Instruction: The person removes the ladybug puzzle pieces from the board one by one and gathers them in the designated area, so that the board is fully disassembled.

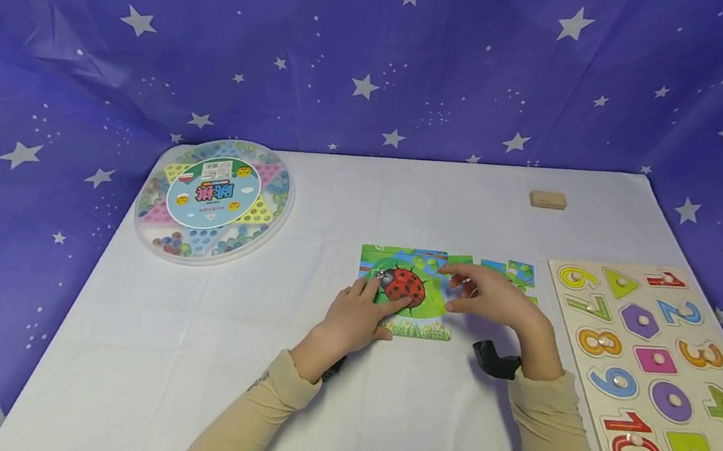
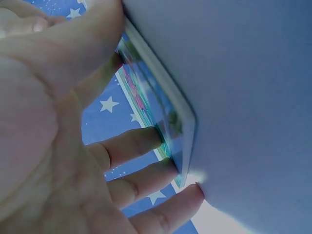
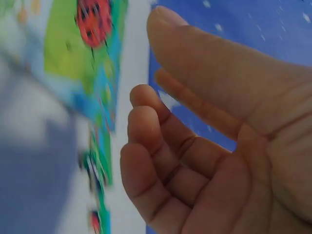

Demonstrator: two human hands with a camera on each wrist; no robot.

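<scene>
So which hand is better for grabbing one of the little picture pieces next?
Probably the right hand: it looks empty and is right by the little picture pieces. The left hand is farther from them, with its fingers touching the ladybug picture.

Smooth ladybug puzzle [image 1: 412,284], matt wooden block [image 1: 548,200], glossy plastic game case [image 1: 215,202], cloth sleeves [image 1: 239,423]

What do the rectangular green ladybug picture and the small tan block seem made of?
The rectangular green ladybug picture looks like glossy printed card or thin wood, with reflections and a pale edge. The small tan block is probably bare matte wood, from its dull tan faces.
</scene>
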